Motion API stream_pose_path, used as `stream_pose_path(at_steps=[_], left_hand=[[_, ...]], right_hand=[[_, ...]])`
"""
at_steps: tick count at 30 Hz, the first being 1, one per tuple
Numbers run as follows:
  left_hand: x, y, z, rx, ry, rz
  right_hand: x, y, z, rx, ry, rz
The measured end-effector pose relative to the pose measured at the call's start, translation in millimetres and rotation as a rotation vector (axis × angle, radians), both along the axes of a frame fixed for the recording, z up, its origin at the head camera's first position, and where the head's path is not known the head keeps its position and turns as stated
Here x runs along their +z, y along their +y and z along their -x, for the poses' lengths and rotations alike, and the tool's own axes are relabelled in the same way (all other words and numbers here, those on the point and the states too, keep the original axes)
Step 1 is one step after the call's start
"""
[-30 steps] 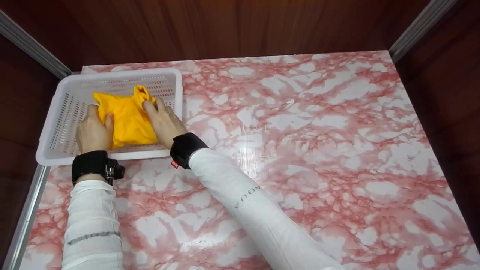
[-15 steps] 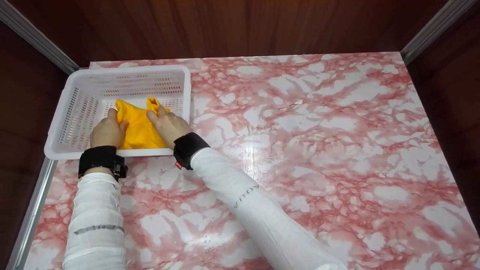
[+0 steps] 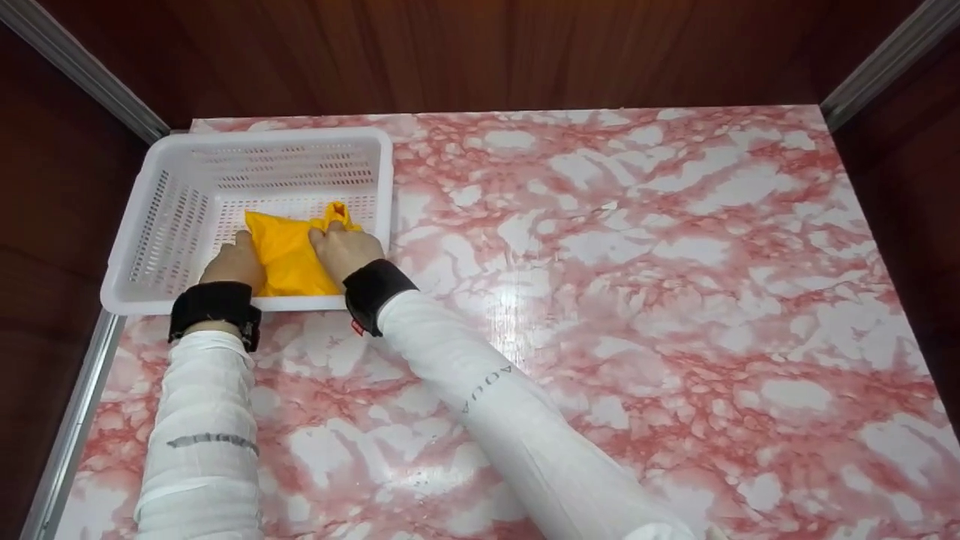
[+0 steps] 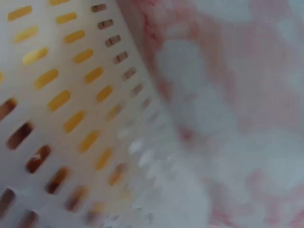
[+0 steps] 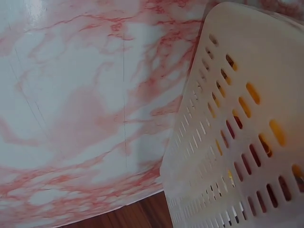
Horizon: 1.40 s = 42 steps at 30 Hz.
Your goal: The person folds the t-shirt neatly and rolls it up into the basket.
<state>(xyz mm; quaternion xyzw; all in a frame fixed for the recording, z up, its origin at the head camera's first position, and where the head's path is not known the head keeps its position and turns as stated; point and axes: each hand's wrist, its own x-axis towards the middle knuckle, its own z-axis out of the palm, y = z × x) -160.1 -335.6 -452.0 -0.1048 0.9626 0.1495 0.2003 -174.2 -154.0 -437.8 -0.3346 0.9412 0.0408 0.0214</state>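
A folded yellow cloth [image 3: 292,259] lies low in the white slotted plastic basket [image 3: 262,137], toward its near right part. My left hand [image 3: 234,266] holds the cloth's left side; its fingertips are partly hidden. At the right, my right hand [image 3: 346,249] grips the cloth near a rolled corner that sticks up past the fingers. Both wrists reach over the basket's near rim. In the left wrist view, yellow shows through slots in the basket wall [image 4: 28,107]. The right wrist view also has yellow behind the slotted wall [image 5: 280,57]. Neither wrist view shows a hand.
The basket stands at the far left of a red-and-white marbled table [image 3: 637,315]. Dark wood panels [image 3: 495,52] enclose the back and sides, with metal strips [image 3: 82,67] at the corners. The marbled surface extends to the right of the basket.
Both hands have lowered the yellow cloth deeper into the basket and shifted it toward the near right side. The whole view has moved slightly, so the basket appears farther right.
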Motion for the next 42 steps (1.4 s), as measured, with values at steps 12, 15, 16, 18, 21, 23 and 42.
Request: stream_pose_path(at_steps=[12, 15, 16, 18, 21, 23, 42], left_hand=[[9.9, 5, -3.7, -0.023, -0.142, 0.081], [11.8, 6, -2.2, 0.02, -0.109, 0.116], [11.2, 7, -1.3, 0.031, -0.086, 0.129], [8.9, 7, 1.8, 0.048, -0.039, 0.16], [9.6, 13, 3.0, 0.086, 0.096, 0.195], [11.6, 18, 1.5, 0.106, 0.226, 0.191], [36.4, 149, -33.8, 0.004, 0.825, -0.037]], right_hand=[[-5.3, 2, 3.1, -0.01, 0.052, -0.103], [-2.2, 10, 5.2, -0.011, 0.061, -0.081], [-2.6, 12, 6.2, -0.012, 0.071, -0.05], [-2.5, 18, 6.8, -0.011, 0.096, 0.023], [-2.0, 28, 5.5, 0.003, 0.134, 0.137], [-0.9, 34, 3.5, 0.015, 0.141, 0.186], [19.3, 128, -4.9, -0.079, 0.044, 0.533]])
